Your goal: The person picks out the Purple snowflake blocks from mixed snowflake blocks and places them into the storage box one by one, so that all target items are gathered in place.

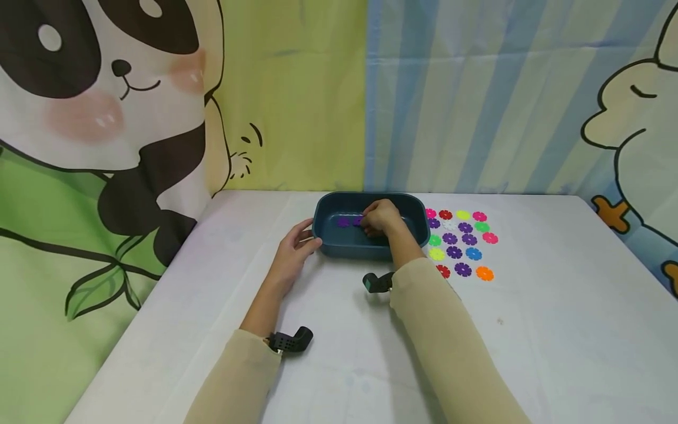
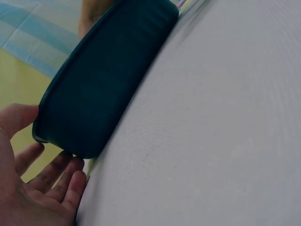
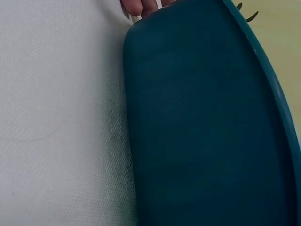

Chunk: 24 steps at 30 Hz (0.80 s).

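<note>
A dark blue plastic basin (image 1: 355,251) stands on the white table. My left hand (image 1: 291,253) holds its left end; in the left wrist view the thumb lies at the rim and the other fingers touch the end wall. Inside the basin, my right hand (image 1: 380,219) reaches down with bent fingers and pinches a purple flower-shaped disc (image 1: 358,220) at its fingertips, partly hidden by them. Another purple disc (image 1: 343,222) lies on the basin floor to the left. The right wrist view shows only the basin's outer wall (image 3: 188,108) and left-hand fingertips (image 3: 133,6).
Right of the basin, several flower-shaped discs lie in loose columns on the table, among them a purple one (image 1: 463,270), an orange one (image 1: 484,273) and a blue one (image 1: 474,254). A printed curtain (image 1: 296,118) hangs behind the table.
</note>
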Available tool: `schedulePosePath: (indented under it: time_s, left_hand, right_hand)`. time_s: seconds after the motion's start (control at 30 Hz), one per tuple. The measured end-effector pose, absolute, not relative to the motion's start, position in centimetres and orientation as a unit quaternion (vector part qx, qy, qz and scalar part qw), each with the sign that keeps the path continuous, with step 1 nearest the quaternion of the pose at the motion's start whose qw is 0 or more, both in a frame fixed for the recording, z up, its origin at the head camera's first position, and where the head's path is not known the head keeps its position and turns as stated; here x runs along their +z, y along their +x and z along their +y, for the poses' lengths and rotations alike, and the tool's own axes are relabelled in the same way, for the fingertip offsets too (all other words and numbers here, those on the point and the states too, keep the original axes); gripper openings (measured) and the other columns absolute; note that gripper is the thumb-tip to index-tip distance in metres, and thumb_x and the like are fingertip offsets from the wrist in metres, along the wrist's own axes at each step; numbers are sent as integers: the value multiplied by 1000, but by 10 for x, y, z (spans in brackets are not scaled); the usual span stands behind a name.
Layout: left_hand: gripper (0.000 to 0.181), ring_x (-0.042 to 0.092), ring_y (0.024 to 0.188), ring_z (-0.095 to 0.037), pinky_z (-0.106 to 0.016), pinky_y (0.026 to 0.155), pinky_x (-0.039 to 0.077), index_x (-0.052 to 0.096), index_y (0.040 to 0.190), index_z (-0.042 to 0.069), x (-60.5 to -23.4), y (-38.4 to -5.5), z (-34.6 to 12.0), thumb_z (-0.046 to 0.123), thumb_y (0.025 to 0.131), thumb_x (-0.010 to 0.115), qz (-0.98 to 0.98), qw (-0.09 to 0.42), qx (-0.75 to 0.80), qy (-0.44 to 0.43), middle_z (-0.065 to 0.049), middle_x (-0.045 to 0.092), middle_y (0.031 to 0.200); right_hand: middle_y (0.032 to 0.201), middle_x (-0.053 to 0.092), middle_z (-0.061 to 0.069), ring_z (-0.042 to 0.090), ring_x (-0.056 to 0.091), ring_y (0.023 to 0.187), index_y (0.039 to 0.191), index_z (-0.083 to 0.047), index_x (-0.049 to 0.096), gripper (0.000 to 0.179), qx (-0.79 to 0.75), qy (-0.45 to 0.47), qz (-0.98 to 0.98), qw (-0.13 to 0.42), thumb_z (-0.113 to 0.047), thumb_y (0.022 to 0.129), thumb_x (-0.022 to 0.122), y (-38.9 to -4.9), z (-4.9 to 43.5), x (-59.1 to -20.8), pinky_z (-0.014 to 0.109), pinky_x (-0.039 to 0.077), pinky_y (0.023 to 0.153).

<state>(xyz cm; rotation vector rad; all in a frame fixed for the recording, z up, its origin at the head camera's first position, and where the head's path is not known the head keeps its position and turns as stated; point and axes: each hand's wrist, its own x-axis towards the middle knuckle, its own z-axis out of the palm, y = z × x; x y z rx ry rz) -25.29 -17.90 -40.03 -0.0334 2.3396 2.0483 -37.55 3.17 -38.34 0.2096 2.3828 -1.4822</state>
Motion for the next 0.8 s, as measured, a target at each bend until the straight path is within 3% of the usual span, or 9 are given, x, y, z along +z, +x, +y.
schedulePosePath:
  time_s: [0.37,0.8]
  left_hand:
    - [60,52,139,-35,-49,117,42,40,158,10,-394,-246,-176,16,103,62,753,17,658,-14,-23,49,154]
    - [60,52,139,-35,-49,116,42,40,159,12,-393,-247,-177,15,103,63,753,16,658,-12,-22,50,153]
  right_hand:
    - [89,62,9,15,62,67,120,4,66,24,-531,57,825,185,1,96,64,-370,36,-380,30,61,71]
    - [105,66,14,16,62,70,127,1,63,27,-578,47,792,188,-9,102,59,-369,39,-374,33,59,72]
